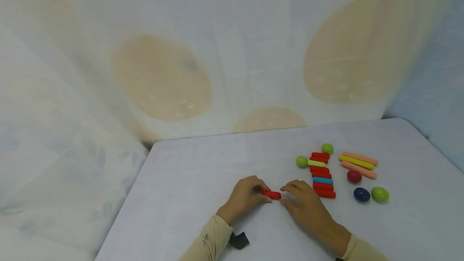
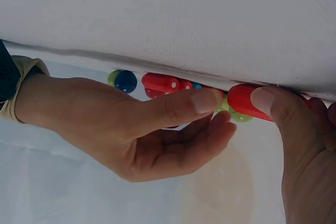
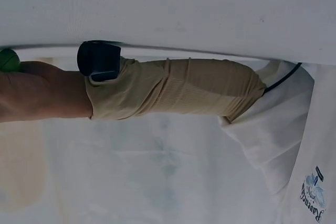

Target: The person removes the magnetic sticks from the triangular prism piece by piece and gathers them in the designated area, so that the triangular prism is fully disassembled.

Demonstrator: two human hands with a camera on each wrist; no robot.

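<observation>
the left hand [image 1: 245,197] pinches one end of a red stick [image 1: 272,195] lying on the white table [image 1: 181,180]; the right hand [image 1: 303,204] sets curled fingertips at its other end; a stacked row of sticks [image 1: 322,175] lies just right.

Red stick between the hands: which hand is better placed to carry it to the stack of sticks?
Probably right: the right hand touches the red stick and lies beside the stack; the left hand is farther away.
</observation>
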